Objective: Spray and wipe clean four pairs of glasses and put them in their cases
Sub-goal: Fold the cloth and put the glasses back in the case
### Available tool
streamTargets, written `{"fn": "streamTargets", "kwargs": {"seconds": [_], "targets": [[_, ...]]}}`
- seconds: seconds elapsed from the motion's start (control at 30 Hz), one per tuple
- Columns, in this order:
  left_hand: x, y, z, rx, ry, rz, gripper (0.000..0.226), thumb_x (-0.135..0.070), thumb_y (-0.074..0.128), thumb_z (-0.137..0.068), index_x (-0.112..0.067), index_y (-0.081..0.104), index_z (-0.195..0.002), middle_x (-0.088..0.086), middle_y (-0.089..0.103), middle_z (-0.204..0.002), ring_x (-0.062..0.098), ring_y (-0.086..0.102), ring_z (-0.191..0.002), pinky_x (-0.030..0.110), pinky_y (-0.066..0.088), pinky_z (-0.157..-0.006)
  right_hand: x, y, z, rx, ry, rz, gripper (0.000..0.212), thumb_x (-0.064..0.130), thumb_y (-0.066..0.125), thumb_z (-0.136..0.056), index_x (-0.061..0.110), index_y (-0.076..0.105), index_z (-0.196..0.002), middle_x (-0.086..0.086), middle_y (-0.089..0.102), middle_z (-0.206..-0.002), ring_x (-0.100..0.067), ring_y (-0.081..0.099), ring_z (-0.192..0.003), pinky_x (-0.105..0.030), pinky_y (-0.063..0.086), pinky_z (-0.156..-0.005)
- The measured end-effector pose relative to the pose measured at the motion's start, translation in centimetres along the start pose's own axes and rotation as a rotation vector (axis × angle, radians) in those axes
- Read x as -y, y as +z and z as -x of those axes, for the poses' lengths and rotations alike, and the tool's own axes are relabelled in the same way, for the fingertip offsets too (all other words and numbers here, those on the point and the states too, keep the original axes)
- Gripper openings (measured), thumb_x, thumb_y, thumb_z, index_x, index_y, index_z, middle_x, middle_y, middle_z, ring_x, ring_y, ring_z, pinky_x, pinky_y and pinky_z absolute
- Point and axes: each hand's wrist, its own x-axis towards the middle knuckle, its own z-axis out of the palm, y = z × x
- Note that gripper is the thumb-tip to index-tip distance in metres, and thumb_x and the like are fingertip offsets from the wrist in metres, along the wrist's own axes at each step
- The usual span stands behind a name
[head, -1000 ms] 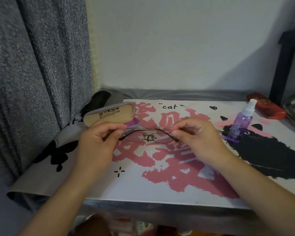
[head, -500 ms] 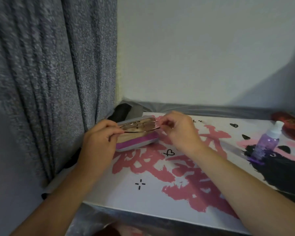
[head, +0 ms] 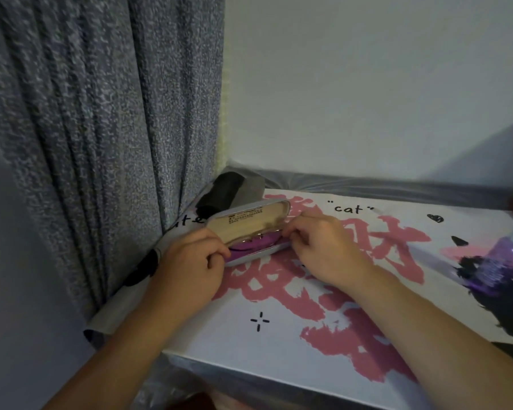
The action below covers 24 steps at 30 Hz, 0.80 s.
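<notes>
The thin-framed glasses [head: 256, 238] lie lengthwise in the open glasses case [head: 249, 232], its long axis running between the left hand [head: 194, 261] and right hand [head: 323, 247], each pinching one end of the frame, both equally near.
</notes>
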Motion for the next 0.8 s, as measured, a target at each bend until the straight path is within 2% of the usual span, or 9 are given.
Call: {"fn": "streamTargets", "kwargs": {"seconds": [0.1, 0.17, 0.23, 0.27, 0.37, 0.47, 0.6, 0.67, 0.8], "targets": [[0.0, 0.0, 0.0, -0.052, 0.024, -0.035, 0.024, -0.007, 0.051, -0.078, -0.017, 0.071, -0.069, -0.009, 0.063, -0.078, 0.012, 0.058, -0.077, 0.034, 0.053, -0.069, 0.2, 0.2, -0.2, 0.005, 0.058, -0.046, 0.026, 0.002, 0.056, -0.092, 0.018, 0.075, -0.100, 0.003, 0.073, -0.096, -0.012, 0.063, -0.085, -0.033, 0.054, -0.083], [-0.5, 0.0, 0.0, -0.119, -0.006, -0.027, 0.021, -0.005, 0.053, -0.081, -0.014, 0.070, -0.072, -0.008, 0.059, -0.086, 0.016, 0.058, -0.086, 0.032, 0.053, -0.073, 0.3, 0.2, -0.3, 0.014, 0.089, -0.062, 0.027, 0.004, 0.053, -0.094, 0.019, 0.071, -0.107, 0.001, 0.073, -0.098, -0.016, 0.065, -0.090, -0.034, 0.054, -0.082], [-1.1, -0.2, -0.4, -0.171, -0.054, -0.005, 0.015, -0.005, 0.059, -0.087, -0.013, 0.072, -0.089, -0.007, 0.052, -0.103, 0.016, 0.054, -0.101, 0.020, 0.047, -0.081, 0.3, 0.2, -0.3, 0.034, 0.081, -0.036, 0.027, 0.002, 0.049, -0.094, 0.015, 0.065, -0.111, -0.003, 0.071, -0.097, -0.021, 0.064, -0.089, -0.038, 0.054, -0.079], [-1.3, -0.2, -0.9, -0.162, -0.070, -0.004, 0.020, -0.010, 0.063, -0.087, -0.015, 0.070, -0.105, -0.005, 0.048, -0.112, 0.017, 0.051, -0.109, 0.020, 0.045, -0.088, 0.4, 0.2, -0.2, 0.047, 0.069, -0.015, 0.027, 0.001, 0.047, -0.092, 0.013, 0.061, -0.112, -0.005, 0.069, -0.097, -0.024, 0.063, -0.088, -0.042, 0.054, -0.077], [-1.5, 0.0, -3.0, 0.068, -0.136, -0.010, 0.078, -0.043, 0.075, -0.082, -0.033, 0.038, -0.150, -0.006, 0.034, -0.143, 0.020, 0.038, -0.134, 0.040, 0.042, -0.107, 0.7, 0.2, -0.3, 0.070, 0.055, 0.007, 0.028, -0.003, 0.044, -0.088, 0.011, 0.054, -0.109, -0.009, 0.064, -0.099, -0.029, 0.059, -0.087, -0.047, 0.052, -0.073], [-1.5, 0.5, -3.8, 0.304, -0.160, -0.072, 0.113, -0.066, 0.077, -0.071, -0.042, 0.009, -0.158, -0.011, 0.025, -0.154, 0.016, 0.033, -0.140, 0.044, 0.038, -0.110, 0.8, 0.2, -0.4, 0.032, 0.082, -0.025, 0.028, -0.006, 0.044, -0.086, 0.013, 0.053, -0.103, -0.005, 0.061, -0.100, -0.025, 0.056, -0.086, -0.043, 0.050, -0.074], [-0.8, 1.2, -2.5, 0.224, 0.042, -0.138, 0.107, -0.059, 0.080, -0.072, -0.033, 0.022, -0.158, -0.011, 0.035, -0.145, 0.016, 0.043, -0.130, 0.040, 0.045, -0.104, 0.6, 0.3, -0.1, -0.011, 0.087, -0.064, 0.040, -0.011, 0.046, -0.084, 0.014, 0.058, -0.114, 0.002, 0.053, -0.108, -0.017, 0.054, -0.100, -0.029, 0.047, -0.085], [-0.4, 1.7, -2.0, 0.188, 0.112, -0.139, 0.103, -0.054, 0.080, -0.074, -0.031, 0.024, -0.158, -0.011, 0.034, -0.145, 0.015, 0.043, -0.130, 0.037, 0.045, -0.103, 0.5, 0.2, -0.1, -0.100, 0.143, -0.104, 0.036, -0.010, 0.048, -0.087, 0.012, 0.061, -0.113, 0.005, 0.051, -0.108, -0.013, 0.052, -0.101, -0.022, 0.043, -0.086], [-0.1, 2.0, -1.8, 0.171, 0.129, -0.132, 0.101, -0.051, 0.081, -0.076, -0.028, 0.026, -0.157, -0.010, 0.034, -0.149, 0.014, 0.041, -0.131, 0.031, 0.039, -0.104, 0.1, -0.3, -0.5, -0.213, 0.375, -0.284, 0.035, -0.011, 0.048, -0.086, 0.014, 0.059, -0.108, 0.001, 0.056, -0.105, -0.015, 0.055, -0.098, -0.023, 0.045, -0.085]]}}
